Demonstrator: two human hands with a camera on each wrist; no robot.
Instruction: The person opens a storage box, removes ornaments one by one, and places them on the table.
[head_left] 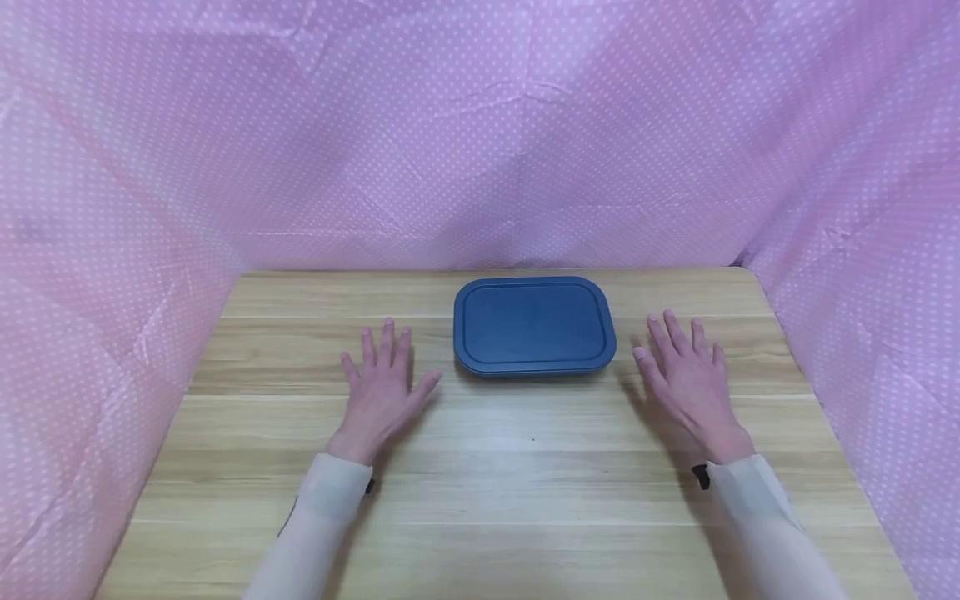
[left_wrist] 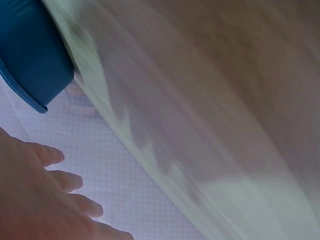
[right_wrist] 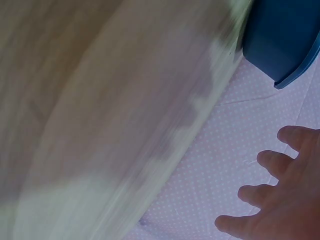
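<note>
A dark blue rectangular box (head_left: 534,325) with rounded corners and a lid sits near the far edge of the table. To its left, my left hand (head_left: 381,393) is held with fingers spread, touching nothing but perhaps the tabletop. My right hand (head_left: 692,385) lies on the other side of the box, its fingers likewise spread and apart from it. Both wrist views show the side wall of the box, with the left hand (left_wrist: 45,195) and the right hand (right_wrist: 285,190) separate from it. What the box contains is hidden.
The wooden table (head_left: 480,500) has light grain and rounded far corners. Pink cloth (head_left: 480,133) with white dots hangs behind it and along both sides. Long pale sleeves cover both forearms, and a small black piece shows at each wrist.
</note>
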